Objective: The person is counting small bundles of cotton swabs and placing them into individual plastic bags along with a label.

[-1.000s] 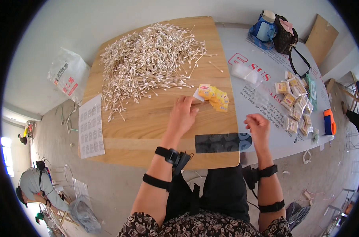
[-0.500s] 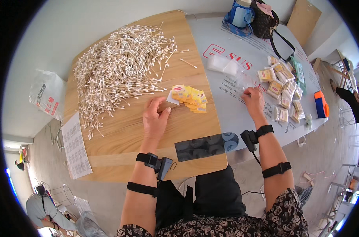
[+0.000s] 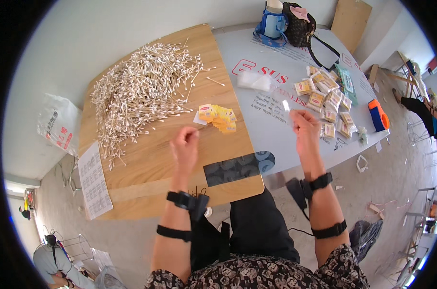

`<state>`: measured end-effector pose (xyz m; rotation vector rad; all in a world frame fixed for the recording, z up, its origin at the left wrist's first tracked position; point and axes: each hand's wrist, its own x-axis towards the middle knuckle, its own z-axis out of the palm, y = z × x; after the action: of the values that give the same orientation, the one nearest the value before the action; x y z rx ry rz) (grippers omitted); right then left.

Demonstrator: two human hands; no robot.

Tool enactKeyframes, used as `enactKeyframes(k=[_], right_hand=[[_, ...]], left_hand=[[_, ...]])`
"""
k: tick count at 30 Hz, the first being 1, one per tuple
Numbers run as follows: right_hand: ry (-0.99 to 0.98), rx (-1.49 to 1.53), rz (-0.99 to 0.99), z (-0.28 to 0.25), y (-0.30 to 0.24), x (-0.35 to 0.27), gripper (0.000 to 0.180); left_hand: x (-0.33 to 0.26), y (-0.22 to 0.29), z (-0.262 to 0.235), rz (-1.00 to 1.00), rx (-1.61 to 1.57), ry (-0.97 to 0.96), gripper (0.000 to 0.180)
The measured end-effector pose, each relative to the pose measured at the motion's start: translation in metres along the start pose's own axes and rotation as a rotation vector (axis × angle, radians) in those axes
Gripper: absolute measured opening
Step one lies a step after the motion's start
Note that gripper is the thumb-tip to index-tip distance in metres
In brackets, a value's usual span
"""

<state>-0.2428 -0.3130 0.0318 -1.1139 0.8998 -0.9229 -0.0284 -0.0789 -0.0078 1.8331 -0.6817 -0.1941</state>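
Note:
Over the wooden tabletop, my left hand (image 3: 185, 150) is closed with its fingers curled in, slightly blurred. Whether anything is in it is hidden. Beyond it lie a fan of yellow printed cards (image 3: 223, 118) and a large heap of cotton swabs (image 3: 139, 91). My right hand (image 3: 306, 132) is raised over the grey sheet-covered table, pinching a clear plastic bag (image 3: 286, 105) that shows mostly as a glint. Past that hand, a stack of clear bags (image 3: 254, 81) lies flat. Several packed bundles of swabs (image 3: 327, 98) are piled to its right.
An orange and blue tape roll (image 3: 378, 115) and a green packet (image 3: 346, 84) sit at the right. A bottle in a blue holder (image 3: 272, 24) and a dark handbag (image 3: 299, 24) stand at the back. A printed sheet (image 3: 94, 180) hangs over the left edge.
My right hand has lifted away from the stack of bags, holding a clear bag. My left hand has drawn back from the yellow cards and its fingers have curled closed. The view has shifted slightly.

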Motion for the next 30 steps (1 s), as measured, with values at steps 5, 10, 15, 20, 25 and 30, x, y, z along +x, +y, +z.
enactKeyframes(k=[5, 10, 15, 20, 25, 30], right_hand=[[-0.158, 0.304, 0.221, 0.015, 0.002, -0.079, 0.007], [-0.073, 0.019, 0.099, 0.019, 0.047, -0.106, 0.012], [0.018, -0.509, -0.419, 0.006, 0.052, -0.073, 0.012], [-0.155, -0.645, -0.475, -0.053, 0.085, -0.029, 0.036], [-0.193, -0.889, -0.443, -0.054, 0.087, -0.037, 0.029], [-0.185, -1.311, -0.503, -0.03, 0.071, -0.042, 0.029]], left_hand=[[-0.072, 0.089, 0.047, -0.126, -0.379, -0.227, 0.008], [-0.093, 0.073, 0.051, -0.305, -0.379, -0.049, 0.013], [-0.114, 0.045, 0.026, -0.316, -0.262, -0.059, 0.008], [-0.12, 0.039, 0.028, -0.129, -0.248, -0.101, 0.005], [-0.119, 0.035, 0.026, -0.174, -0.263, -0.09, 0.006], [-0.121, 0.031, 0.026, -0.146, -0.207, -0.085, 0.006]])
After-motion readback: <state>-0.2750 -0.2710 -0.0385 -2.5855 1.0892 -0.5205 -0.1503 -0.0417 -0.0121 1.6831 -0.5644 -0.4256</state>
